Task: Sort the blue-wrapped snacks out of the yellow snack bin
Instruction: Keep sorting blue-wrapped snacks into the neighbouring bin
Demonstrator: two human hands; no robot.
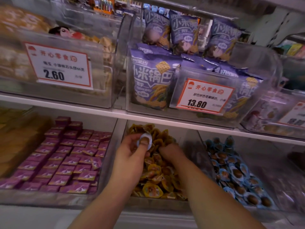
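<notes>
Over the far end of the yellow snack bin (153,182) on the lower shelf (181,120), the left hand (132,152) pinches a blue-wrapped snack (146,140) between thumb and fingers, its grip closed on it. The right hand (171,151) digs into the yellow snacks (153,190), fingers curled among them; what its grip holds cannot be told. Just right sits a bin of blue snacks (237,176).

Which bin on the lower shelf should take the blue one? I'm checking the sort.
The bin right of the yellow snack bin: its blue-wrapped snacks match the one the left hand pinches.
</notes>
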